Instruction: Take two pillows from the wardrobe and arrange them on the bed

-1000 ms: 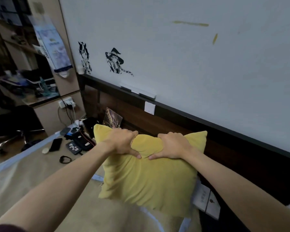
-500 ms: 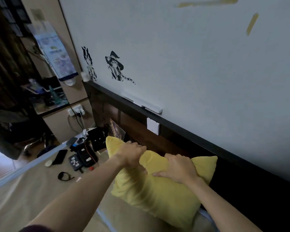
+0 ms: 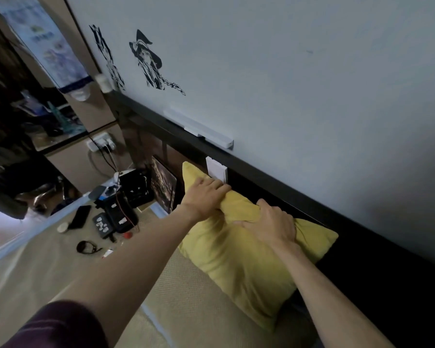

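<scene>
A yellow pillow (image 3: pixel 239 267) leans against the dark headboard (image 3: pixel 362 267) at the head of the bed (image 3: pixel 60 280), its lower edge on the beige mat. My left hand (image 3: pixel 202 197) grips the pillow's top edge near its left corner. My right hand (image 3: pixel 274 223) clutches the same edge further right, bunching the fabric between the two hands. Only one pillow is in view.
Small items lie on the bed's far left end: a phone (image 3: pixel 80 216), a black pouch (image 3: pixel 119 212), a black band (image 3: pixel 86 247) and a framed picture (image 3: pixel 164 187). A white switch (image 3: pixel 217 169) sits on the headboard. The wall (image 3: pixel 312 84) carries black stickers.
The pillow has been pushed further back and up against the headboard, and both hands moved with it. The view has tilted and drawn closer to the wall.
</scene>
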